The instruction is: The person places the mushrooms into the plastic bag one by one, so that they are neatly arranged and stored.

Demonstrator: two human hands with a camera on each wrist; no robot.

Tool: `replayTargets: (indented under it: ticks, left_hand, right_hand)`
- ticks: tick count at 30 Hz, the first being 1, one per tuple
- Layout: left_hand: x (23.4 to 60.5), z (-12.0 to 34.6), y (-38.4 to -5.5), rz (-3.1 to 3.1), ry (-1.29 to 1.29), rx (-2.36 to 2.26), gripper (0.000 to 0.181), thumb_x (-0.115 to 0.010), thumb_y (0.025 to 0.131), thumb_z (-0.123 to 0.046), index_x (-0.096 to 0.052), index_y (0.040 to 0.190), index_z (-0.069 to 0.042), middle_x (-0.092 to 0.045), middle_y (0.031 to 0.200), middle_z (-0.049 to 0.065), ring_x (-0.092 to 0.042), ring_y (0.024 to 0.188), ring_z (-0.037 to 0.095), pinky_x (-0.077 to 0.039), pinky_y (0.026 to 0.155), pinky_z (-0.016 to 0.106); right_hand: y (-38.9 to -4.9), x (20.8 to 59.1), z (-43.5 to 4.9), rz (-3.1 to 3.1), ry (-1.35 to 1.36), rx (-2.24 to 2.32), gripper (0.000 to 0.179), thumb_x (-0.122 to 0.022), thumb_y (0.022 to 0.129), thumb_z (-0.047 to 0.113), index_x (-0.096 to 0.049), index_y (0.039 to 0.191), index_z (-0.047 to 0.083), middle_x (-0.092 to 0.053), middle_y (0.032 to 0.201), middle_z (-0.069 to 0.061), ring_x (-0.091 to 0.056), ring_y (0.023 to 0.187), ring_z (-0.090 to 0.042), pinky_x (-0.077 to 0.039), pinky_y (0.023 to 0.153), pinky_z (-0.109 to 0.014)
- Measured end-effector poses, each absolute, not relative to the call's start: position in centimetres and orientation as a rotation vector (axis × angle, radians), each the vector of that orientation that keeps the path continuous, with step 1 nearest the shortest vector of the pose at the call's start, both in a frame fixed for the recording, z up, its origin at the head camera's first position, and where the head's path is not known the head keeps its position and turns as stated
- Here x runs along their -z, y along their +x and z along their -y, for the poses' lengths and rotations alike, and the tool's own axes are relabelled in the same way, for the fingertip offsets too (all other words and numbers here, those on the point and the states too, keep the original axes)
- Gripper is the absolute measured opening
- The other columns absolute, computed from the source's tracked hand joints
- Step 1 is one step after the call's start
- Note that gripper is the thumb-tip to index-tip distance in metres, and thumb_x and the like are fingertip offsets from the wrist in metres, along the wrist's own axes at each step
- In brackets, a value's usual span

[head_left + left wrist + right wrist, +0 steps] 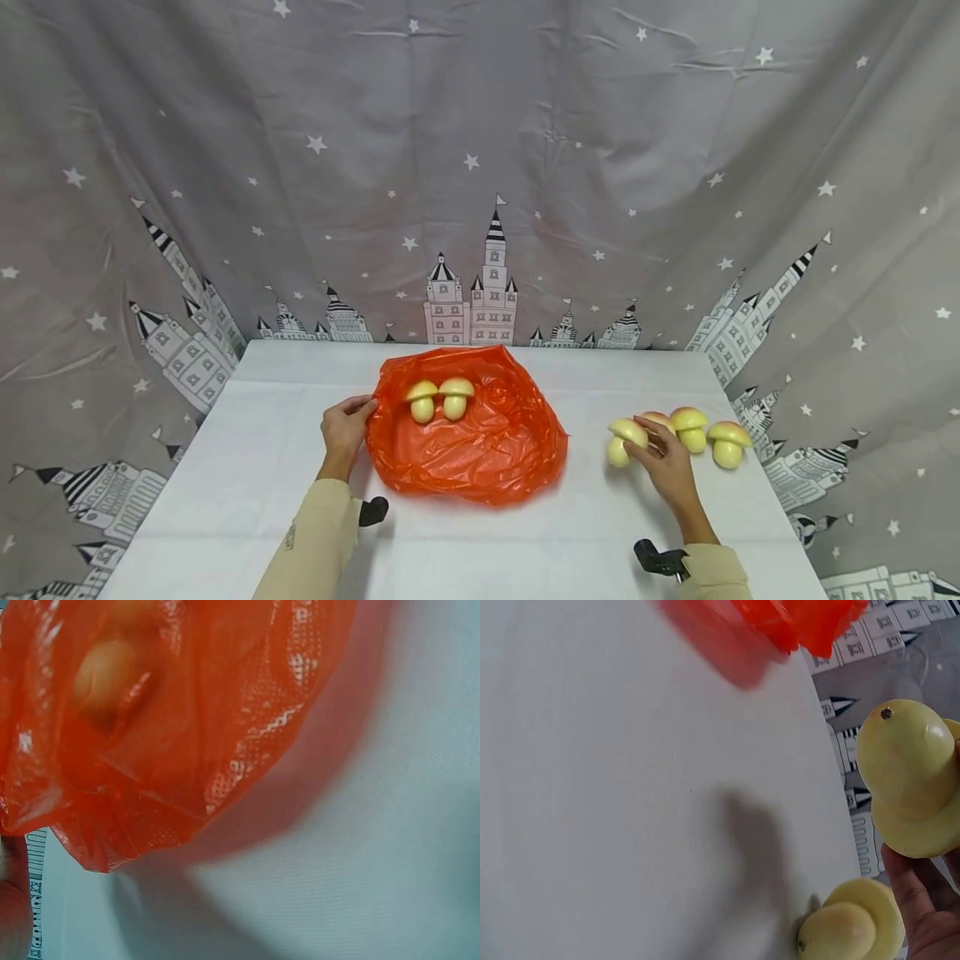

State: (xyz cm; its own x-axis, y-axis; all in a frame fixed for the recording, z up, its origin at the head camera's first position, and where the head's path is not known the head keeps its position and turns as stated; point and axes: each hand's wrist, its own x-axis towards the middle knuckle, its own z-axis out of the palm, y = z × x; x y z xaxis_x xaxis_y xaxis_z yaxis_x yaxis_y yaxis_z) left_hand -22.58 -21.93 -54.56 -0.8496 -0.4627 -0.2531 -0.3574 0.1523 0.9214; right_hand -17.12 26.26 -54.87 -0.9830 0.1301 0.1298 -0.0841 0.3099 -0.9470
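Note:
A red plastic bag (468, 467) lies spread open on the table, with two yellow toy mushrooms (455, 400) inside it. My left hand (347, 429) pinches the bag's left rim between thumb and fingers; in the left wrist view only a sliver of that hand (13, 907) shows beside the bag (187, 750). On the right, my right hand (667, 471) grips another toy mushroom (622, 442), raised above the table in the right wrist view, its stem (907, 754) turned to the camera. Several mushrooms (727, 443) with reddish caps sit behind that hand, one partly hidden by it.
A white cloth (487, 550) covers the table. Behind and at both sides hangs a grey curtain (562, 167) printed with stars and castles. Black camera mounts (656, 557) stick out from both wrists.

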Motion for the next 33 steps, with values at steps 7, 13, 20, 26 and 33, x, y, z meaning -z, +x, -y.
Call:
replayTargets:
  ticks: [7,13,20,26,33]
  left_hand:
    - [54.6,21.9,-22.5,2.327,0.836,1.794,0.033,-0.06,0.096,-0.022,-0.064,0.121,0.0,-0.062,0.118,0.022,-0.059,0.103,0.03,-0.05,0.096,0.039]
    - [54.6,21.7,-22.3,2.329,0.837,1.779,0.033,-0.058,0.097,-0.021,-0.062,0.122,0.0,-0.06,0.12,0.023,-0.058,0.106,0.033,-0.048,0.099,0.041]
    - [55.0,21.3,-22.1,2.325,0.849,1.795,0.033,-0.059,0.097,-0.02,-0.063,0.121,0.001,-0.061,0.119,0.023,-0.058,0.106,0.032,-0.048,0.099,0.041]
    - [55.0,21.4,-22.1,2.331,0.844,1.778,0.032,-0.059,0.097,-0.02,-0.063,0.121,0.002,-0.061,0.118,0.024,-0.059,0.106,0.033,-0.048,0.098,0.041]
    - [54.7,21.6,-22.2,2.331,0.855,1.772,0.032,-0.059,0.097,-0.021,-0.063,0.121,0.001,-0.061,0.119,0.023,-0.058,0.107,0.033,-0.048,0.099,0.041]
  right_hand:
    - [-18.3,54.8,-24.5,2.456,-0.041,-1.819,0.048,-0.073,0.083,0.0,-0.055,0.127,-0.008,-0.054,0.128,-0.024,-0.055,0.105,-0.007,-0.049,0.08,-0.011]
    - [-18.7,54.7,-23.3,2.502,0.016,-1.761,0.047,-0.075,0.083,0.008,-0.059,0.125,-0.005,-0.058,0.128,-0.021,-0.056,0.114,-0.029,-0.048,0.088,-0.015]
    - [-19.3,54.3,-22.2,2.502,0.072,-1.782,0.046,-0.074,0.083,0.007,-0.059,0.124,-0.004,-0.059,0.126,-0.021,-0.057,0.11,-0.026,-0.048,0.088,-0.015]
    - [-20.0,53.5,-20.8,2.487,0.122,-1.861,0.048,-0.075,0.083,0.008,-0.058,0.126,-0.005,-0.058,0.128,-0.021,-0.056,0.114,-0.032,-0.05,0.09,-0.02]
    - [-20.7,53.2,-19.3,2.468,0.166,-1.971,0.048,-0.074,0.084,0.006,-0.056,0.128,-0.004,-0.054,0.132,-0.021,-0.053,0.118,-0.036,-0.051,0.092,-0.023]
